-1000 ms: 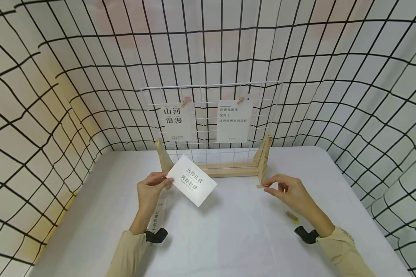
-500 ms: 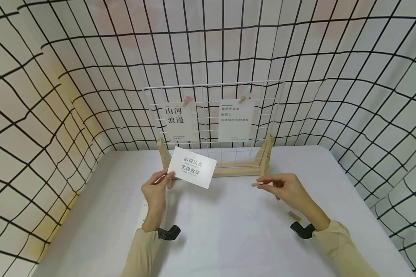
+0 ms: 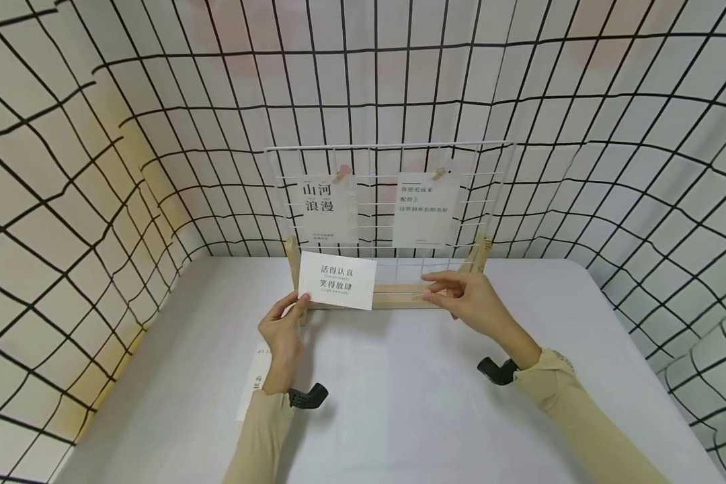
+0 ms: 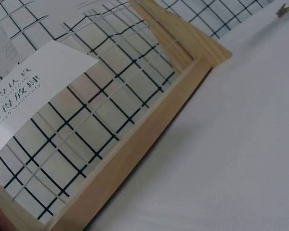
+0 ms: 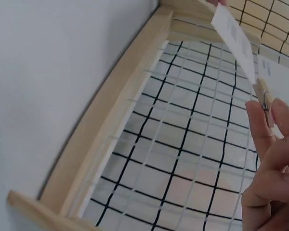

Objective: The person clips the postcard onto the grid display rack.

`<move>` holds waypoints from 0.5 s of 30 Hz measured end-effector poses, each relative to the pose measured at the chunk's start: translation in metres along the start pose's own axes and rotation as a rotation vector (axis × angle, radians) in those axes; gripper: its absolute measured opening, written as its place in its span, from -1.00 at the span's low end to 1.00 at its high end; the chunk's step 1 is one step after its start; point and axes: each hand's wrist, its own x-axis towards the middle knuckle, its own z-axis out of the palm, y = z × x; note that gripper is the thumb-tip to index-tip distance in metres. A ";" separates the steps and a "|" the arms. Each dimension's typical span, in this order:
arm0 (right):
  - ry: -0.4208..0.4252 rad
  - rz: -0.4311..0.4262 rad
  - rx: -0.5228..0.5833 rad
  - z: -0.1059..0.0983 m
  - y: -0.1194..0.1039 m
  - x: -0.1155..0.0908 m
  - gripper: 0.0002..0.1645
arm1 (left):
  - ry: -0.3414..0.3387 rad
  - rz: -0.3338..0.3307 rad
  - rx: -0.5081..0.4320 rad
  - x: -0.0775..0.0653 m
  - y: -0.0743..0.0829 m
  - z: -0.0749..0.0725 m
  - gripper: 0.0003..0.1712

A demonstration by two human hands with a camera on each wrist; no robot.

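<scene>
My left hand (image 3: pixel 283 329) pinches a white card (image 3: pixel 337 279) with printed black characters by its lower left corner. The card is held up before the lower left part of a white wire grid rack (image 3: pixel 387 146), tilted slightly. My right hand (image 3: pixel 468 299) is raised by the rack's wooden base (image 3: pixel 393 302), to the right of the card. Between its thumb and index finger is a small wooden clothespin (image 5: pixel 264 98), plainest in the right wrist view. Two printed cards, one left (image 3: pixel 333 222) and one right (image 3: pixel 423 225), hang higher on the grid from clothespins.
Another printed card (image 3: pixel 249 386) lies on the white table (image 3: pixel 399 417), partly under my left forearm. In the left wrist view a loose clothespin (image 4: pixel 282 10) lies on the table beyond the rack's wooden foot (image 4: pixel 183 38). A black-lined grid backdrop (image 3: pixel 399 74) surrounds the table.
My left hand has raised the card toward the rack and turned it nearly level. My right hand has moved left and up with the clothespin, toward the card.
</scene>
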 end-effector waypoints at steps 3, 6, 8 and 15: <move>0.011 0.000 -0.017 0.005 -0.009 0.015 -0.73 | 0.003 -0.001 -0.008 0.002 -0.002 0.002 -0.77; 0.023 -0.009 -0.032 0.009 -0.016 0.029 -0.78 | -0.002 0.010 -0.016 0.002 -0.002 0.005 -0.77; 0.027 -0.034 -0.036 0.012 -0.021 0.037 -0.79 | -0.004 0.008 -0.021 0.002 -0.003 0.007 -0.78; 0.067 -0.100 -0.125 0.026 -0.039 0.061 -0.77 | 0.026 0.026 -0.091 0.002 -0.006 0.012 -0.81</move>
